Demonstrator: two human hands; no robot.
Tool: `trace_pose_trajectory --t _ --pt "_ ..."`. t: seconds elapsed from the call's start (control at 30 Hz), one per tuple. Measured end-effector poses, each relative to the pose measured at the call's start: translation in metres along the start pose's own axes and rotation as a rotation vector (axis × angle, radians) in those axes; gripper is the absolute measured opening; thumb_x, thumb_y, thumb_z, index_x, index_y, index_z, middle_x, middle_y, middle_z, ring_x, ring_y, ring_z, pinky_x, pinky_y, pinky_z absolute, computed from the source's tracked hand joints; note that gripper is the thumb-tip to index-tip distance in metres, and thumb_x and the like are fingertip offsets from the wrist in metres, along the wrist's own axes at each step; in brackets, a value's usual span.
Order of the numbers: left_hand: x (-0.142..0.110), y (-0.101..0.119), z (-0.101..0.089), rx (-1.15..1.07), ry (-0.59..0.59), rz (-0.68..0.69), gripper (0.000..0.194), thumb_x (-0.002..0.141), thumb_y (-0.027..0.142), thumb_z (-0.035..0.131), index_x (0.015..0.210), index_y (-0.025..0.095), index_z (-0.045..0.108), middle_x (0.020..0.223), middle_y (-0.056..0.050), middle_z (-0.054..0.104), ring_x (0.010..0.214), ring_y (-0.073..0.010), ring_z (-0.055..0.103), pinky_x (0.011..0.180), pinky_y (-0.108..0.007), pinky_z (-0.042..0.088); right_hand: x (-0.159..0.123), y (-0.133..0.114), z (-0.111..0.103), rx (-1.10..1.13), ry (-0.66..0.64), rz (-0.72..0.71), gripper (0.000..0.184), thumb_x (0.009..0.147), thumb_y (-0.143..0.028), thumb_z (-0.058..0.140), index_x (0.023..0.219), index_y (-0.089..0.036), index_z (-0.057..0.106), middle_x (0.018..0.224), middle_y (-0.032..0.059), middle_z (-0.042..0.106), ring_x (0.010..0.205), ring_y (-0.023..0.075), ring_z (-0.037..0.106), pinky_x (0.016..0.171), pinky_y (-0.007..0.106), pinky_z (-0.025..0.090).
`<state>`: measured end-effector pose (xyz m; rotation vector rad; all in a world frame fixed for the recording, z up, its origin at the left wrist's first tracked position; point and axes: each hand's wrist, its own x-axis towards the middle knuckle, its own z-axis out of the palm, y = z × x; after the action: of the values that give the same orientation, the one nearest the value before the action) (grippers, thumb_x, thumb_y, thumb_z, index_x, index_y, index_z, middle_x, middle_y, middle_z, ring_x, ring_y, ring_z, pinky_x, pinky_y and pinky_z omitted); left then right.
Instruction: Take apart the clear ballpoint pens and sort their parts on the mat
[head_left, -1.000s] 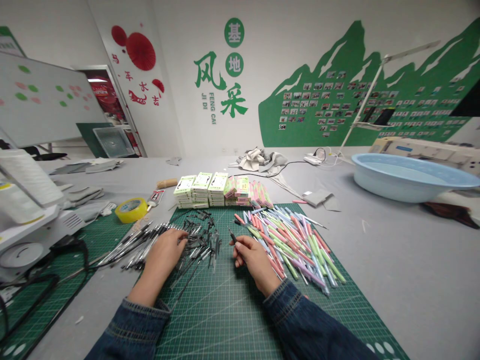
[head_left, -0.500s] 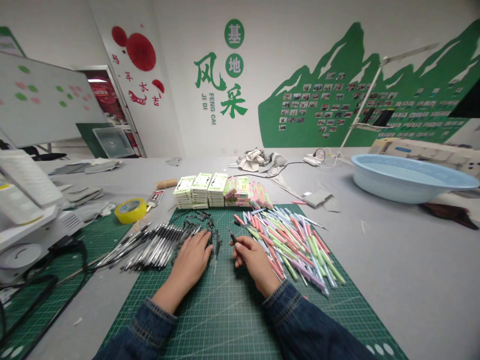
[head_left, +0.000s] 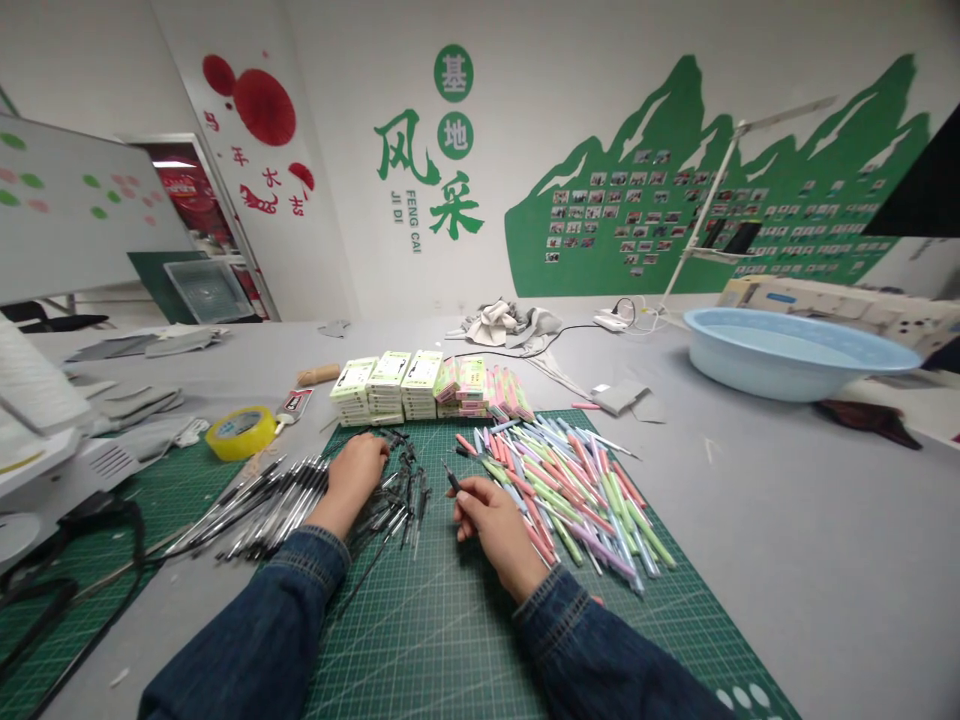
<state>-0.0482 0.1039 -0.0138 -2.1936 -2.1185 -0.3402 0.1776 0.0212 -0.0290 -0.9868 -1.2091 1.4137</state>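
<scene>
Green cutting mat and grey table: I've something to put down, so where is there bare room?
Bare: the mat between the denim sleeves, and the grey table right of it, nearer than the blue basin. Crowded: much of the mat's far half, under dark parts and coloured pens, with stacked boxes behind.

At the lower left of the frame, a dark blue denim sleeve (head_left: 247, 620) ends in a stitched cuff with pale seam lines. A matching denim sleeve (head_left: 600, 650) at the lower centre-right has the same stitched cuff. The hands (head_left: 491, 525) are bare, without gloves.
</scene>
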Motion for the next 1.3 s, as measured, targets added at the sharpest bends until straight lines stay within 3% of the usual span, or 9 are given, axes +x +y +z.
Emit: trace_pose_trajectory --t 0.33,0.53,0.63,0.73,0.87,0.93,1.07,1.3 --pt "0.005 0.004 0.0 0.021 -0.059 -0.011 0.014 0.074 0.024 0.056 0.073 0.019 0.069 0.089 -0.011 0.068 0.089 -0.0228 0.061 0.075 -0.029 0.045 0.001 0.003 0.0 0.004 0.002 0.001 0.016 0.077 -0.032 0.053 0.082 -0.016 0.055 0.059 -0.004 0.057 0.04 0.0069 0.048 0.043 0.02 0.035" --pt "0.003 0.014 -0.003 -0.03 0.012 -0.025 0.014 0.074 0.021 0.051 0.073 0.016 0.064 0.089 -0.014 0.066 0.092 -0.027 0.061 0.074 -0.033 0.045 0.0 0.002 0.001 -0.019 0.002 -0.001 0.018 0.077 -0.033 0.053 0.083 -0.016 0.056 0.058 -0.0044 0.057 0.04 0.0068 0.048 0.043 0.019 0.036" --pt "-0.005 0.018 -0.013 -0.096 0.056 -0.039 0.017 0.078 0.025 0.048 0.083 0.017 0.062 0.084 -0.01 0.067 0.083 -0.0239 0.063 0.072 -0.032 0.047 0.0 0.002 0.001 -0.035 0.005 -0.004 0.015 0.077 -0.03 0.052 0.082 -0.017 0.056 0.058 -0.0047 0.055 0.04 0.007 0.048 0.043 0.019 0.037" --pt "-0.023 0.026 -0.023 -0.345 0.039 0.008 0.019 0.081 0.032 0.047 0.09 0.02 0.058 0.079 -0.002 0.068 0.073 -0.0172 0.065 0.066 -0.026 0.049 0.0 0.003 0.001 -0.059 0.007 -0.022 0.015 0.077 -0.028 0.052 0.085 -0.017 0.058 0.058 -0.0047 0.054 0.042 0.0079 0.048 0.044 0.02 0.039" --pt "-0.052 0.041 -0.032 -1.068 -0.088 0.03 0.028 0.077 0.043 0.056 0.091 0.019 0.059 0.073 -0.001 0.065 0.066 -0.0169 0.063 0.058 -0.027 0.052 -0.001 0.008 0.002 -0.132 0.017 -0.059 0.017 0.077 -0.028 0.054 0.089 -0.019 0.061 0.06 -0.0036 0.054 0.048 0.0111 0.05 0.046 0.023 0.043" --pt "-0.061 0.047 -0.035 -1.225 -0.115 -0.009 0.031 0.073 0.044 0.062 0.09 0.018 0.06 0.072 -0.002 0.063 0.066 -0.0169 0.062 0.058 -0.028 0.052 -0.001 0.01 0.003 -0.184 0.017 -0.085 0.017 0.078 -0.028 0.054 0.09 -0.021 0.062 0.061 -0.0029 0.055 0.051 0.0126 0.052 0.047 0.024 0.043" --pt "-0.066 0.052 -0.039 -1.304 -0.149 -0.01 0.028 0.072 0.04 0.064 0.088 0.017 0.06 0.07 -0.001 0.061 0.065 -0.0156 0.06 0.058 -0.027 0.052 -0.003 0.01 0.003 -0.293 0.002 -0.148 0.016 0.08 -0.025 0.053 0.092 -0.023 0.064 0.063 -0.0021 0.057 0.053 0.0138 0.052 0.051 0.025 0.042" --pt "-0.066 0.05 -0.04 -1.142 -0.237 0.062 0.025 0.072 0.039 0.062 0.086 0.018 0.063 0.073 -0.002 0.065 0.06 -0.0147 0.06 0.058 -0.027 0.05 -0.011 -0.004 0.003 -0.49 -0.007 -0.279 0.015 0.081 -0.021 0.053 0.087 -0.024 0.066 0.073 0.001 0.063 0.07 0.0179 0.057 0.063 0.028 0.041"
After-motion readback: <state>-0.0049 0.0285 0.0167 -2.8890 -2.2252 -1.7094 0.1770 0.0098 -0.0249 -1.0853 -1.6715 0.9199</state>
